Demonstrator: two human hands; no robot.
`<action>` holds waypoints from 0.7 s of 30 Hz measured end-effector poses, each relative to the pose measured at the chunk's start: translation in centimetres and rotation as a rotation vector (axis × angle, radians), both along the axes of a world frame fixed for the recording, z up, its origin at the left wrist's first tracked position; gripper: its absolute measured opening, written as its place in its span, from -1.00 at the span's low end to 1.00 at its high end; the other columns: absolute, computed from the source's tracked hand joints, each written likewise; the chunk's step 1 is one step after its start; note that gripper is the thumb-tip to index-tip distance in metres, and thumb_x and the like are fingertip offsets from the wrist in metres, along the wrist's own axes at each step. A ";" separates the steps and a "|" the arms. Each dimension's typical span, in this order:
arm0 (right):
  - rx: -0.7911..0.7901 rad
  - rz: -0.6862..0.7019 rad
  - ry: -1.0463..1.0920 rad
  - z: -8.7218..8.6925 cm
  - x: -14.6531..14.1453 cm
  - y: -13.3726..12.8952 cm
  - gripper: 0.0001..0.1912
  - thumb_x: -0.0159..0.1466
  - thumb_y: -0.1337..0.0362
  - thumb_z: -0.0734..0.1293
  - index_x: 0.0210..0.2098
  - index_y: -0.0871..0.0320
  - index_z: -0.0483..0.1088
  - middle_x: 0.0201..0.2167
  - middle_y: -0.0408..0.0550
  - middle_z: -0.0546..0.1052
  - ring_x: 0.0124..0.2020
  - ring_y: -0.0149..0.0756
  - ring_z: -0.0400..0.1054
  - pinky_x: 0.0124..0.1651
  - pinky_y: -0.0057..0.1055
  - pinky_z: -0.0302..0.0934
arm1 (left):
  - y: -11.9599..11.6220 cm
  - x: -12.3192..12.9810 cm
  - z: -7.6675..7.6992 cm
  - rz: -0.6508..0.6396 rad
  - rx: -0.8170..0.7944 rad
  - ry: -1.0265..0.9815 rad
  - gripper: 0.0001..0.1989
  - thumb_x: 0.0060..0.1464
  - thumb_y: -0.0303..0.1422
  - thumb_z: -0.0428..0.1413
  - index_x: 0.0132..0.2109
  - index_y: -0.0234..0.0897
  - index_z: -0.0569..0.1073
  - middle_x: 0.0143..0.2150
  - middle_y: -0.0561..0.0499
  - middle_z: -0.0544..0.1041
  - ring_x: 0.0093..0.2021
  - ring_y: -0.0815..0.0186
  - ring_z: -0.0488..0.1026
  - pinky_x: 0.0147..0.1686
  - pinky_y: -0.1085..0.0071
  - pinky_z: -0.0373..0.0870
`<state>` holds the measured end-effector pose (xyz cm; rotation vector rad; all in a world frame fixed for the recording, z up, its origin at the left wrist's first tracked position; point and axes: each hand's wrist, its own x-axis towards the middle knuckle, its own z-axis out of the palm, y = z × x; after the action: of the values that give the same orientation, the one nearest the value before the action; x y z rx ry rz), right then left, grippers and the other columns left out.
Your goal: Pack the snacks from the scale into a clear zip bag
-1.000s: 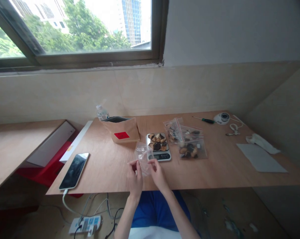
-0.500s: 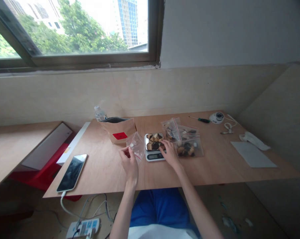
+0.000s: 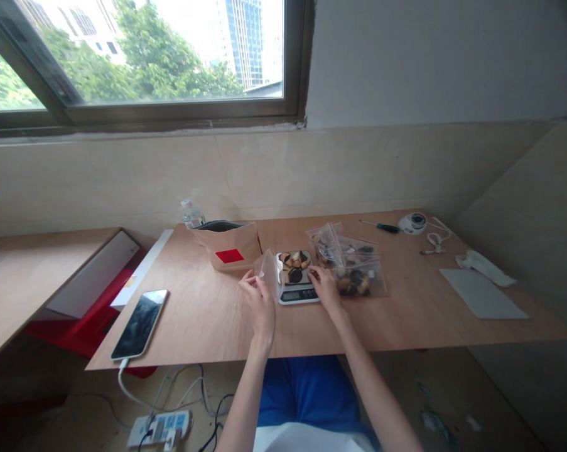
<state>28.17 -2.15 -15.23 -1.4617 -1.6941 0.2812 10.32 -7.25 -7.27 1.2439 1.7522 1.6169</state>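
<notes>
My left hand (image 3: 259,301) is closed on a clear plastic bag (image 3: 268,276), which stands up beside the scale's left edge. Dark and tan dried pieces (image 3: 295,265) lie on the metal plate of a white scale (image 3: 298,297). At the scale's right side is my right hand (image 3: 324,287), its fingers pinched together at the plate's edge; whatever is between them is too small to make out. Just right of it, a filled zip bag (image 3: 358,282) lies in front of other filled bags (image 3: 328,242). A brown paper pouch (image 3: 236,245) with a red label stands open behind my left hand.
On the wooden table (image 3: 405,314) lie a phone (image 3: 140,324) at left, a bottle (image 3: 191,215) behind the pouch, a green screwdriver (image 3: 387,228), a white camera (image 3: 412,223) and a white sheet (image 3: 483,293) at right. A power strip (image 3: 159,428) is below.
My left hand has moved right with the clear bag, closer to the scale. My right hand has drawn back to the plate's right edge, and fewer pieces show on the plate.
</notes>
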 end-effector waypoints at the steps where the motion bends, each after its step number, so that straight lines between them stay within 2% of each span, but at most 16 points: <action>1: -0.018 -0.010 0.052 0.4 -0.1 -0.1 -0.74 0.24 0.24 0.18 -0.17 0.18 0.42 -0.26 0.06 0.51 -0.25 -0.17 0.35 -0.13 -0.19 0.23 | -0.1 0.1 0.0 -0.008 -0.014 -0.006 -0.90 0.18 -0.32 -0.16 -0.28 -0.24 0.12 0.03 -0.30 0.26 0.08 0.11 0.27 -0.05 0.13 0.27; 3: -0.054 -0.027 0.208 2.0 -0.7 -0.4 -0.73 0.21 0.20 0.22 -0.17 0.19 0.42 -0.31 0.05 0.51 -0.32 -0.21 0.37 -0.19 -0.23 0.26 | -0.2 0.3 -0.1 -0.008 -0.045 0.001 -0.91 0.18 -0.33 -0.16 -0.28 -0.24 0.11 0.04 -0.33 0.27 0.08 0.10 0.29 -0.04 0.12 0.26; 5: -0.075 -0.007 0.418 4.4 -1.8 -1.0 -0.69 0.18 0.16 0.26 -0.15 0.20 0.41 -0.32 0.02 0.52 -0.33 -0.25 0.39 -0.22 -0.29 0.29 | -0.2 0.6 -0.4 0.000 -0.065 0.011 -0.91 0.17 -0.33 -0.16 -0.29 -0.23 0.12 0.03 -0.34 0.29 0.06 0.09 0.30 -0.05 0.12 0.26; 8: -0.116 0.150 0.679 7.8 -4.2 -1.9 -0.66 0.16 0.13 0.29 -0.14 0.19 0.40 -0.23 0.02 0.52 -0.24 -0.28 0.41 -0.19 -0.36 0.31 | -0.2 0.9 -1.0 0.003 -0.083 0.009 -0.90 0.17 -0.32 -0.15 -0.30 -0.23 0.15 0.03 -0.31 0.32 0.07 0.10 0.31 -0.04 0.13 0.26; 10: -0.175 0.256 0.710 9.0 -5.8 -2.3 -0.67 0.14 0.15 0.31 -0.15 0.17 0.41 -0.20 0.01 0.52 -0.21 -0.28 0.41 -0.18 -0.37 0.32 | -0.2 1.2 -1.3 0.000 -0.104 -0.009 -0.88 0.17 -0.30 -0.14 -0.31 -0.23 0.17 0.04 -0.28 0.32 0.08 0.11 0.31 -0.03 0.13 0.26; 16: -0.292 0.262 0.513 9.0 -8.6 -2.4 -0.69 0.11 0.22 0.33 -0.15 0.17 0.39 -0.31 -0.01 0.53 -0.31 -0.28 0.44 -0.23 -0.35 0.34 | -0.5 0.9 -1.8 0.010 -0.175 -0.171 -0.81 0.17 -0.23 -0.13 -0.27 -0.25 0.22 0.01 -0.22 0.37 0.05 0.16 0.33 -0.04 0.19 0.29; 19: -0.158 0.262 0.460 9.1 -8.4 -2.5 -0.74 0.23 0.20 0.21 -0.13 0.13 0.38 -0.21 0.01 0.50 -0.22 -0.28 0.41 -0.17 -0.34 0.32 | -0.4 0.1 -2.1 0.028 -0.186 -0.203 -0.80 0.18 -0.20 -0.16 -0.25 -0.24 0.20 -0.06 -0.19 0.39 0.00 0.19 0.36 -0.11 0.23 0.33; 21: -0.007 0.165 0.390 8.7 -7.9 -2.3 -0.73 0.28 0.22 0.12 -0.15 0.12 0.38 -0.18 0.02 0.48 -0.15 -0.27 0.37 -0.08 -0.31 0.27 | -0.3 -0.4 -2.4 0.058 -0.202 -0.218 -0.82 0.18 -0.22 -0.17 -0.26 -0.24 0.18 -0.09 -0.17 0.39 -0.02 0.20 0.37 -0.16 0.24 0.35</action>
<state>20.25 -4.42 -6.56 -1.1809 -1.4932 0.6202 9.92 -7.57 -9.64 0.8970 1.7758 1.5012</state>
